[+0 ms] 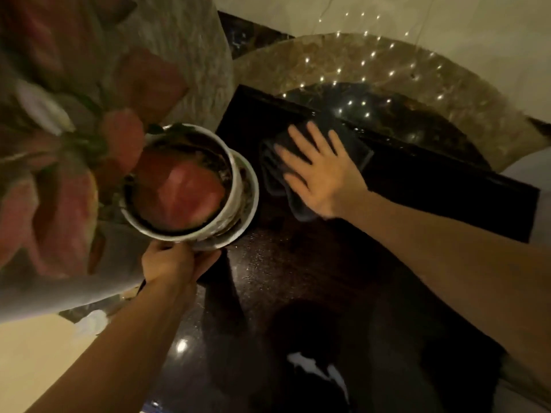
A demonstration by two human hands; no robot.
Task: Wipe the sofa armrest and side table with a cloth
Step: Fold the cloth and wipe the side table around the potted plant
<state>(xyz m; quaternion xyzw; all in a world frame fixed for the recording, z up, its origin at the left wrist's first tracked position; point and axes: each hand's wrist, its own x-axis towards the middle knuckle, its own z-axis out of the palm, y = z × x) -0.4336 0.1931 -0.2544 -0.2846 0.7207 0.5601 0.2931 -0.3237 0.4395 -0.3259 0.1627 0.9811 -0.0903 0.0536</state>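
- The right hand (pixel 320 171) lies flat, palm down, with its fingers (pixel 298 138) spread apart and pressed on a dark cloth (pixel 354 141).
- The cloth is bunched under that palm; folds of it stick out past the fingertips on the far side and below the heel of the hand.
- Cloth and hand rest on the dark, glossy side table (pixel 313 278), near its far edge, where a raised dark strip runs along the back.
- The left hand (pixel 170 263) is curled around the lower rim of a white plant pot (pixel 238 186), fingers closed on it, thumb side hidden under the pot.
- The pot is tilted toward the onlooker, and whether its base touches the table cannot be told; it sits just left of the cloth, apart from it.
- Pink and green leaves (pixel 59 189) spill from the pot to the left, blurred.
- Beyond the table, a round stone-patterned floor inlay (pixel 372 64) catches small points of light.
- The tabletop near the pot shows fine specks.
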